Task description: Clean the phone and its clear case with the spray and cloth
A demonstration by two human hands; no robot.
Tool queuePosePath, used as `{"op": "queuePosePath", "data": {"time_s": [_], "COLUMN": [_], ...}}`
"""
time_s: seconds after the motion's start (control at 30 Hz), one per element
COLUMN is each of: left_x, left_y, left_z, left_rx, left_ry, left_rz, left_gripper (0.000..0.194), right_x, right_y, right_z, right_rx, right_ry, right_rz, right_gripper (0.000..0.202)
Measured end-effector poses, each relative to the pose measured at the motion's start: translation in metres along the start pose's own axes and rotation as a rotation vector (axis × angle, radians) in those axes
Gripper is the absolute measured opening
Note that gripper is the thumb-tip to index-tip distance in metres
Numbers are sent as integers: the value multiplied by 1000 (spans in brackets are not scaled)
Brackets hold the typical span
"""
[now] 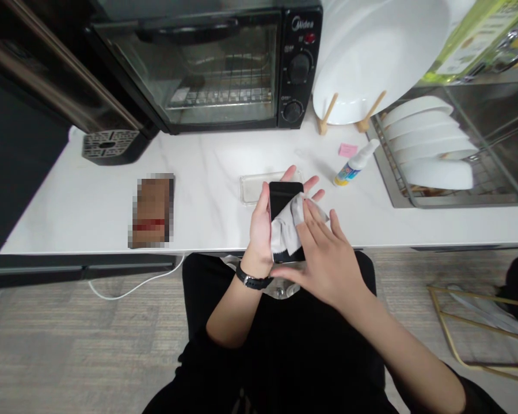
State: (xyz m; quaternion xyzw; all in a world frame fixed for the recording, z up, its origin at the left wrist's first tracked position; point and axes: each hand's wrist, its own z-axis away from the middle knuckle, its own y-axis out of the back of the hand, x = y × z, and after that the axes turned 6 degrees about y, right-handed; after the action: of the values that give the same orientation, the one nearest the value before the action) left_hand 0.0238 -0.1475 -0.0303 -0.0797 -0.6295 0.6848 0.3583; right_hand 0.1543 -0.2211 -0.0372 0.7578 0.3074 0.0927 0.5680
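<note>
A black-screened phone (280, 194) lies in my left hand (261, 230), whose fingers reach out from under its far side while the thumb rests along its left edge. My right hand (328, 259) presses a light grey cloth (287, 227) onto the screen with its fingertips; its thumb is stretched out below the phone. Behind my left hand a clear phone case (254, 188) lies on the white counter (207, 201). To the right stand a white spray bottle (353, 164) with a blue and yellow label and a small pink paper (347, 150).
A black toaster oven (198, 75) stands at the back. White plates (375, 52) lean on a wooden rack beside it. Bowls (431, 138) sit in a dish rack at the right. A pixelated brown object (150, 210) and a drip tray (110, 145) are at the left.
</note>
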Motion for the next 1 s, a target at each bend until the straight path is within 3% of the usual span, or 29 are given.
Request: {"op": "queuePosePath", "data": {"time_s": [0.1,0.2,0.4,0.57,0.67,0.83,0.93,1.0], "left_x": [-3,-3,4,3,2,-3,-7,-7], "left_y": [-2,-2,1,1,0,0,0,0], "left_z": [1,7,7,1,3,-2,-4,-1], "left_rx": [13,72,-10,10,21,-15,-19,-6], "left_ry": [20,-44,29,-24,-29,-2,-52,-67], "left_rz": [1,16,-48,-17,-24,-54,-69,-94], "left_gripper": [63,59,65,66,67,65,65,63], "right_x": [10,1,-33,-28,-14,7,6,-2], "right_y": [-5,-4,7,8,1,-4,-3,-2], "right_z": [-30,-37,19,44,30,-25,-47,-43], "right_rx": [44,14,-99,-120,-72,-19,-10,-23], "right_ry": [1,68,161,107,27,-22,-14,22], "right_rz": [-44,-83,-57,10,21,-41,-58,-58], "right_gripper": [104,106,114,105,103,108,111,114]}}
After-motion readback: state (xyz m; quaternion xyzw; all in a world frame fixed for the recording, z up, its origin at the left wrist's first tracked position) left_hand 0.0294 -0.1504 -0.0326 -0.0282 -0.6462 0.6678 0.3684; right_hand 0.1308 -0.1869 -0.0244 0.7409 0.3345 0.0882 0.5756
